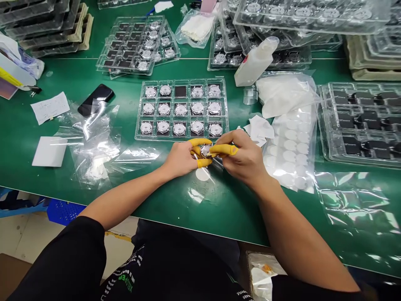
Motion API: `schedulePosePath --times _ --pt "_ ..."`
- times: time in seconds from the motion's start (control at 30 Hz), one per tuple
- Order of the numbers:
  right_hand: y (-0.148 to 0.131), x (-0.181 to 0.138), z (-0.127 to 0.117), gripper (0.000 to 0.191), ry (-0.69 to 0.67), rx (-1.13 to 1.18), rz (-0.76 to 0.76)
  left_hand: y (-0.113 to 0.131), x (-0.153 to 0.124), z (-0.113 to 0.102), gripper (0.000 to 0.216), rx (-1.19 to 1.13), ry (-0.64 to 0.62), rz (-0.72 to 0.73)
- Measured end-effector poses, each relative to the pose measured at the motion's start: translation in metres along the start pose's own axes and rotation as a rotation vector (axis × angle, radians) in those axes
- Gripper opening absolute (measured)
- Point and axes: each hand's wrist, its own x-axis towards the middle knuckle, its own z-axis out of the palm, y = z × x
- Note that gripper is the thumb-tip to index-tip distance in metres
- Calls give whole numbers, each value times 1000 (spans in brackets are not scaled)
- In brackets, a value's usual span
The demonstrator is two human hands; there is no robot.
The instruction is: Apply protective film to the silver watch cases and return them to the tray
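Both hands meet over the green table just in front of a clear plastic tray [139, 113] of round silver watch cases. My left hand [180, 159] and my right hand [246, 159] wear yellow finger cots and pinch one round silver watch case [206, 151] between them. The tray holds several such cases in rows, with one dark empty pocket [180, 91] in the top row. A white round sticker [202, 174] lies on the table under the hands.
A sheet of white round stickers [294, 146] lies to the right, with white cloths [283, 94] and a white squeeze bottle [255, 62] behind it. Dark-pocketed trays [360, 121] sit at far right, more trays [138, 44] at the back. Clear bags [94, 142], a black phone [95, 99] and papers lie left.
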Motion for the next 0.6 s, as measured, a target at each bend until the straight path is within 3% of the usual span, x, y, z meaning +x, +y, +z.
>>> schedulePosePath --times 0.37,0.6 --pt "-3 7 11 32 25 -31 -88 2 -1 -1 57 116 -23 37" --pt "-7 10 27 25 103 -97 -18 4 0 -2 59 71 -14 2"
